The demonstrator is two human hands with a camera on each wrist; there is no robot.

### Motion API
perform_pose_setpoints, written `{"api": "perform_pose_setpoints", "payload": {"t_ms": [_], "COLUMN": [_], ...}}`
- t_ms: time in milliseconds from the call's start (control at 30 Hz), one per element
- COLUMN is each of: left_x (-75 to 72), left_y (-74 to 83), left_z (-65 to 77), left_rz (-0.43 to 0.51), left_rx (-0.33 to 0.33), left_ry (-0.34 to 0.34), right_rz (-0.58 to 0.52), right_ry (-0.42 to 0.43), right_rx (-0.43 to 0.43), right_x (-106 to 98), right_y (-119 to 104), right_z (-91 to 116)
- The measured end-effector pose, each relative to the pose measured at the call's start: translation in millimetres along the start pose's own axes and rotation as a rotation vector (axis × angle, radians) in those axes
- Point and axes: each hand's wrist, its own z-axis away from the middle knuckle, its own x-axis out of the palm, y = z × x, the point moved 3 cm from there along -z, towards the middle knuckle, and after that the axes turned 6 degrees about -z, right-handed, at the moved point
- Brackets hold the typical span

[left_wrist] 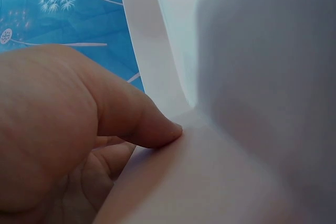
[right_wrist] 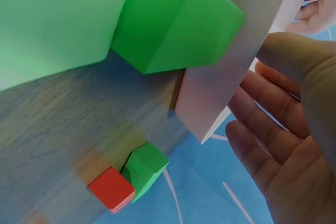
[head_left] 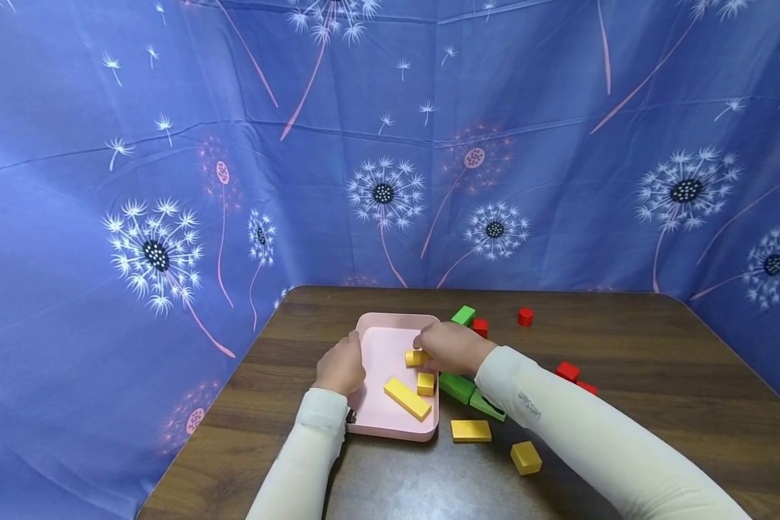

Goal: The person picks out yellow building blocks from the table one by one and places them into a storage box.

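Note:
At its left wall, the pink tray (head_left: 390, 435) is pinched by my left hand (head_left: 340, 365), with the thumb (left_wrist: 163, 129) over the inner face and the fingers outside. My right hand (head_left: 458, 345) reaches over the tray's right wall and holds a yellow cylinder (head_left: 416, 357) at its fingertips. From the right wrist view, the tray wall (right_wrist: 220, 61) hides the cylinder and the fingertips of my right hand (right_wrist: 294, 114). Inside the tray lie a yellow cube (head_left: 425, 384) and a long yellow block (head_left: 407, 399).
Green blocks (head_left: 457, 388) lie beside the tray's right wall. A flat yellow block (head_left: 471, 431) and another yellow cube (head_left: 526, 458) are nearer me. Behind my right hand are a green block (head_left: 464, 315) and a red block (head_left: 480, 328). Farther right are a red cylinder (head_left: 525, 316) and red blocks (head_left: 568, 371).

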Motion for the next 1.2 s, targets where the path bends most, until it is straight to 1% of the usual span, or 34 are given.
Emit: {"api": "perform_pose_setpoints", "payload": {"t_ms": [100, 333, 633, 867, 1200], "left_x": [-0.3, -1.1, -0.2, -1.6, -1.9], "left_y": [0.5, 0.4, -1.3, -0.9, 0.3], "left_z": [0.5, 0.5, -0.9, 0.2, 1.5], "left_rz": [0.002, 0.003, 0.003, 0.004, 0.009], "left_rx": [-0.002, 0.005, 0.009, 0.005, -0.003], "left_ry": [-0.005, -0.003, 0.004, -0.002, -0.012], "right_rz": [0.001, 0.008, 0.046, 0.060, 0.083], "right_ry": [0.013, 0.045, 0.057, 0.095, 0.167], "right_rx": [-0.005, -0.049, -0.058, -0.108, -0.162], "right_x": [-1, -2, -2, -4, 2], "right_y": [-3, -5, -8, -12, -12], "right_z": [4, 13, 22, 33, 48]}}
